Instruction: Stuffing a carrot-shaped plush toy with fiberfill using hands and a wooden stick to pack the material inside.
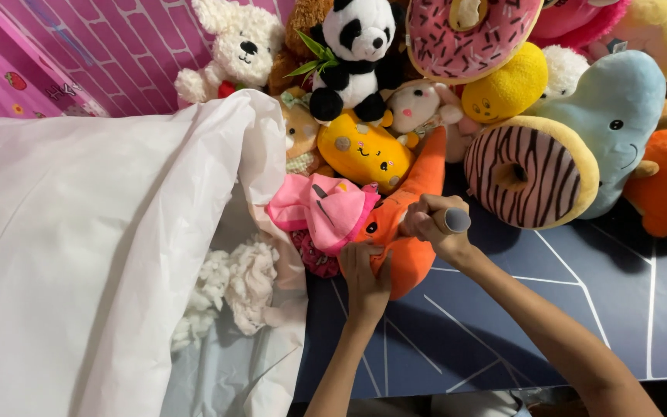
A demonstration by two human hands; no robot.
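**A:** What did you see the hands doing at that moment?

**B:** I saw both on the orange plush toy (404, 232), the long carrot-like one with a small face, which lay on the dark blue desk (550, 309) at the front of the plush heap. The left hand (364, 274) was closed around its lower end from beneath. The right hand (432, 222) was curled shut around a grey cylindrical tool (455, 220), its round end facing the camera, and pressed against the toy's upper side.

**A:** Which step would you have called it?

**B:** I judged it to be work on the toy's body with that tool, held steady by the other hand. I could not tell what the tool was, nor whether its tip went into the fabric.

**A:** What lay around it?

**B:** A pink plush (326, 208) touched the orange one on its left. Behind were a yellow plush (366, 153), a panda (355, 54) and a brown striped doughnut cushion (530, 171). To the left a big white bag (79, 255) stood open, with loose white stuffing (233, 289) inside.

**A:** And what did the next move call for?

**B:** In my view, a firm grip low on the toy, so it would not roll while the tool hand pushed, and care to keep the pink plush out of the way.
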